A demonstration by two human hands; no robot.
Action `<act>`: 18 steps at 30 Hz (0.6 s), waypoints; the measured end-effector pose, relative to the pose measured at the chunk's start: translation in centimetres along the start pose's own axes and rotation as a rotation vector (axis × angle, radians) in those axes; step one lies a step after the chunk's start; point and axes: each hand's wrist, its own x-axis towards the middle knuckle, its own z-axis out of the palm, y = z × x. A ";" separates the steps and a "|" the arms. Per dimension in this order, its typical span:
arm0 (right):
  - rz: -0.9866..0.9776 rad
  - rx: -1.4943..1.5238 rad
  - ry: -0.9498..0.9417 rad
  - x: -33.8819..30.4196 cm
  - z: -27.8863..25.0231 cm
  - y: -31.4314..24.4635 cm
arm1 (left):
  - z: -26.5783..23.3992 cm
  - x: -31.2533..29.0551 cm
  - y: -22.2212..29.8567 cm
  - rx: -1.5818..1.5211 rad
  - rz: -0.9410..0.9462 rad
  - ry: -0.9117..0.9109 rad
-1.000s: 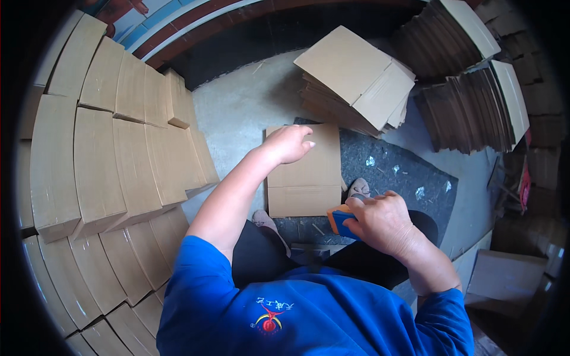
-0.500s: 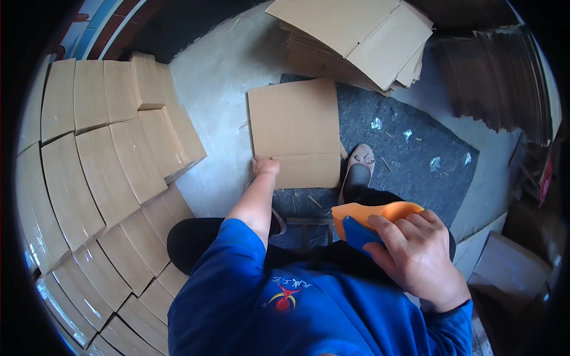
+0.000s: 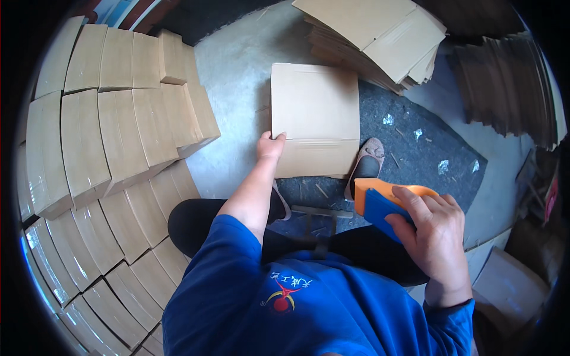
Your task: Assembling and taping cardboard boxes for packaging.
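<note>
A flat brown cardboard carton (image 3: 317, 107) lies before my feet, partly on a dark mat, with a crease across its lower part. My left hand (image 3: 271, 145) pinches its left edge near that crease, the thumb on top and the other fingers partly hidden. My right hand (image 3: 432, 225) is wrapped around an orange-and-blue tape dispenser (image 3: 380, 204), held above my right thigh and apart from the carton. Its blue side and orange front end face the carton; my fingers cover much of the rest.
Stacked closed boxes (image 3: 119, 124) form a wall on the left. A pile of flat cardboard (image 3: 380, 35) lies at the far side, and another stack (image 3: 504, 89) stands far right. Scraps of clear plastic (image 3: 443, 167) dot the dark mat (image 3: 409, 136). My right shoe (image 3: 371, 153) is beside the carton.
The view has shifted, moving the boxes up and rightward in it. My left hand now pinches the carton's edge with its thumb on top. The dispenser stays in my right hand, turned slightly.
</note>
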 end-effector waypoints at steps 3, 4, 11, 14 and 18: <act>-0.008 -0.032 0.151 -0.7 0.8 0.8 | -2.3 -2.9 5.1 -0.193 0.043 -0.321; 0.015 -0.047 0.145 -0.9 0.8 0.9 | -3.3 -4.0 6.9 -0.072 0.124 -0.424; -0.046 -0.383 0.049 0.5 3.0 1.4 | -5.3 -19.2 12.8 0.146 0.535 -0.292; -0.007 -0.516 -0.208 5.3 4.6 0.3 | -3.8 -19.3 9.1 0.155 0.664 -0.307; 0.182 -0.435 -0.281 10.0 7.6 0.8 | -1.9 -20.3 8.3 -0.232 0.339 -0.633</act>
